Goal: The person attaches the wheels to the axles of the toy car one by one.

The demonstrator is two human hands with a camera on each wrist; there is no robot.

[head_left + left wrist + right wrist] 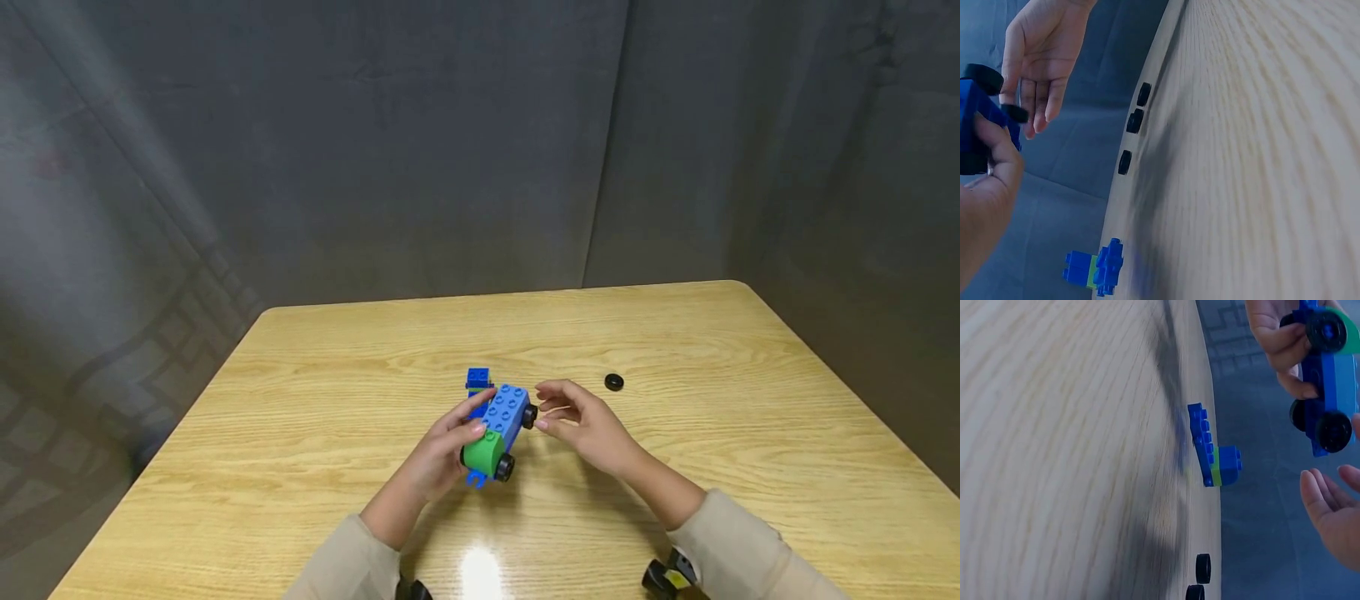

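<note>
A toy car of building bricks, light blue on top with a rounded green brick at one end and black wheels, is held up over the table. My left hand grips it from the left, thumb near the green brick, with fingers around its underside in the right wrist view. My right hand is at the car's far right wheel, fingers relaxed and fingertips right by the tyre. In the left wrist view the right hand shows its palm and loosely bent fingers.
Behind the car stands a small blue and lime brick build, seen from the side in the right wrist view. A loose black wheel lies beyond my right hand; the left wrist view shows several loose wheels. Grey curtain hangs behind the table.
</note>
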